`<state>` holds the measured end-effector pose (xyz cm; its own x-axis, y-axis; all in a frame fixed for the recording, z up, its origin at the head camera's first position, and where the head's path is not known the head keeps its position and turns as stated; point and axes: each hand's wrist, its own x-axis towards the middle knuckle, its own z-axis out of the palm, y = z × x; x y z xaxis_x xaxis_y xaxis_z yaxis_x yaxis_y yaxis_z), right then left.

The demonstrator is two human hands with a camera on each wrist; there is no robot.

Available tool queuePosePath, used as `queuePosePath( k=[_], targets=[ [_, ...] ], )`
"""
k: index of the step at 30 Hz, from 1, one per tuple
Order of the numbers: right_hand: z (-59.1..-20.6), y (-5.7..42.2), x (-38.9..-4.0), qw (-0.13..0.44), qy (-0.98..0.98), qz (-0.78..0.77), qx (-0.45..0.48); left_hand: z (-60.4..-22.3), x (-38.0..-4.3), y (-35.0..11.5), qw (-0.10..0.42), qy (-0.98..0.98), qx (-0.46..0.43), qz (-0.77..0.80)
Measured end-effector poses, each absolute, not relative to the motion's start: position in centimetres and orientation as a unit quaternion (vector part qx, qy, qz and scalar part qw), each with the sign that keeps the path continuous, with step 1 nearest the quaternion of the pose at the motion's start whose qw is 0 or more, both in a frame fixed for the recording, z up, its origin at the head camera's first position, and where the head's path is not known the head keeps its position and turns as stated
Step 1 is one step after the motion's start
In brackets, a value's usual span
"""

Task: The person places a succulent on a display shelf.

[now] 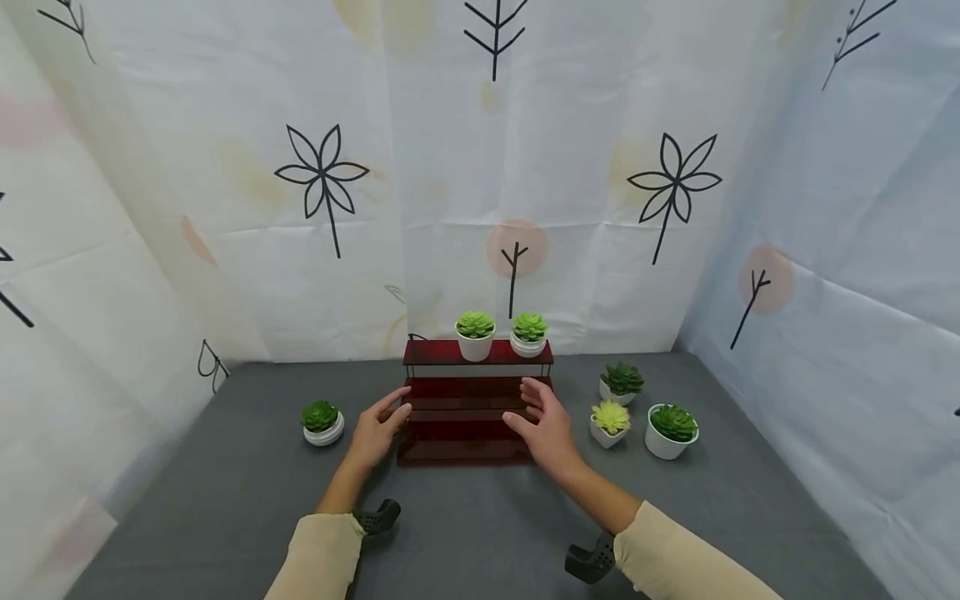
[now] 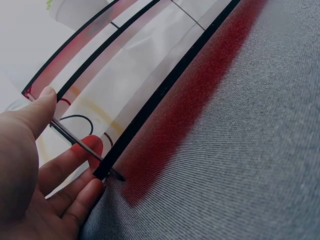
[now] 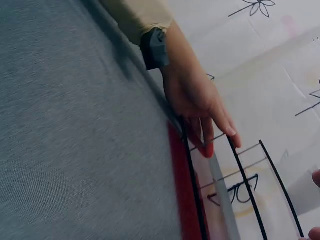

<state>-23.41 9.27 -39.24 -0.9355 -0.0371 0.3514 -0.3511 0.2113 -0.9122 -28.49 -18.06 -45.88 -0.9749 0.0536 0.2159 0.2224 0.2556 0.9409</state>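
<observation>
A dark red, see-through tiered display stand (image 1: 465, 430) with thin wire supports stands on the grey cloth. My left hand (image 1: 377, 433) holds its left end; in the left wrist view the thumb (image 2: 46, 105) lies by an upper tier and the fingers reach round the lower tier's end. At the stand's right end is my right hand (image 1: 553, 435), with thumb in front and fingers bent along the side; only its fingertips (image 3: 315, 233) show in the right wrist view. Two light green potted succulents, one left (image 1: 475, 335) and one right (image 1: 528, 335), sit on the top tier.
Left of the stand, a green succulent (image 1: 322, 422) sits in a white ribbed pot. To the right are a dark green succulent (image 1: 621, 382), a yellow-green one (image 1: 610, 423) and a larger green one (image 1: 671, 431). Patterned white curtains (image 1: 480, 167) enclose the table (image 1: 465, 533).
</observation>
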Motion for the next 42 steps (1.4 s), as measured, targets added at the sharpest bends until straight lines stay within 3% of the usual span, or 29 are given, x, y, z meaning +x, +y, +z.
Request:
queuePosePath(
  k=[8,21,42],
  targets=[
    [-42.5,12.6,-23.3,0.121,-0.780,0.606,0.097,-46.0,-28.6,-18.0,0.074,-0.790,-0.092,-0.601],
    [-44.6,16.4,-21.3,0.118,-0.789,0.600,0.051,-46.2,-29.0,-18.1,0.076,-0.786,-0.102,-0.605],
    [-45.2,21.0,-20.5,0.158,-0.834,0.528,-0.037,-48.2,-30.2,-18.5,0.092,-0.794,-0.085,-0.595]
  ],
)
